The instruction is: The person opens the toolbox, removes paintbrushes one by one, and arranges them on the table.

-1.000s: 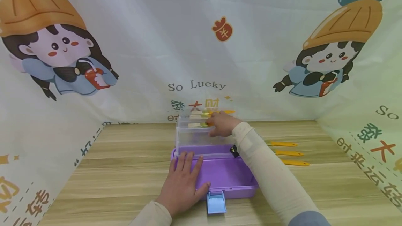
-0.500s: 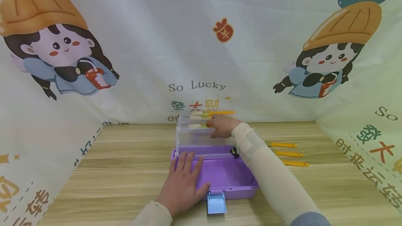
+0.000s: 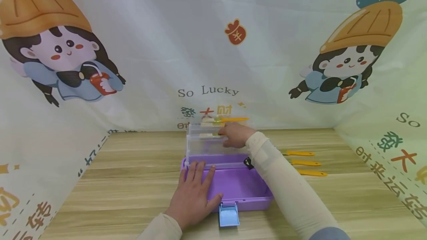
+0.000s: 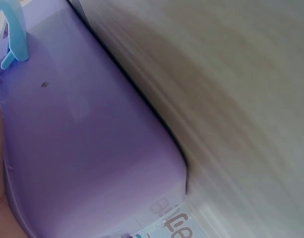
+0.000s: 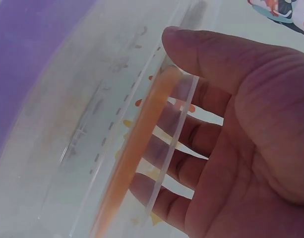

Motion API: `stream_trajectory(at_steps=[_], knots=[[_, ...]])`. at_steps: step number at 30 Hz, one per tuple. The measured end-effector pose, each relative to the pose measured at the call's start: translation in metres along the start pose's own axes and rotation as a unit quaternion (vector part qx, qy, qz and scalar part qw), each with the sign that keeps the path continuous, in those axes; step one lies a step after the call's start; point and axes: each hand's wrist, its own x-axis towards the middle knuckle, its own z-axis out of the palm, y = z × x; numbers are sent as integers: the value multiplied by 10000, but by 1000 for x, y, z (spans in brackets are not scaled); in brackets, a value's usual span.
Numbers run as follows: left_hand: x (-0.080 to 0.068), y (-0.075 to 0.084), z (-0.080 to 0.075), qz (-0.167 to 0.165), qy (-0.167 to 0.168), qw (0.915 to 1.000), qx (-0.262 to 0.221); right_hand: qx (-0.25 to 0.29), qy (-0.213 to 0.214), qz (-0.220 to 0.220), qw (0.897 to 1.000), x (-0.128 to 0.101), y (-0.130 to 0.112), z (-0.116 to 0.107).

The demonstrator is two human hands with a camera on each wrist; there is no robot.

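Note:
My left hand lies with fingers spread on the left front rim of an open purple plastic box, whose blue latch hangs at the front. Clear trays stand stepped up behind it. In the lower tray lies a paintbrush with pale bristles; my right hand is over its handle. In the right wrist view, the orange handle sits along the tray, the thumb is above its upper end, and loosely bent fingers show hazily through the clear plastic.
Farther back in the trays are another pale-bristled paintbrush and one with a yellow handle. Three yellow handles lie on the wooden table to the right, their other ends behind my right arm. A printed cloth encloses the table.
The paintbrush near my right hand has sunk slightly into the lower tray, and the right hand has dipped a little with it. My left hand stays put.

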Motion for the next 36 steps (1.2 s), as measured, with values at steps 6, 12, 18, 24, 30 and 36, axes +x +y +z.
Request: stream_trajectory(at_steps=[6,12,18,24,30,36], knots=[[-1,0,0,-49,-69,10000,-38,-26,35,19,10000,3,0,2],[-1,0,0,-96,-140,9998,-85,11,249,-92,9996,4,3,5],[-1,1,0,-123,-165,9997,-92,86,340,-137,9993,4,4,6],[-1,0,0,-89,-80,9999,-84,380,590,-232,9973,7,9,8],[-1,0,-1,-71,-36,9999,-93,806,836,-98,9932,8,11,10],[-1,0,-3,-109,-139,9998,-121,916,992,25,9908,5,8,9]])
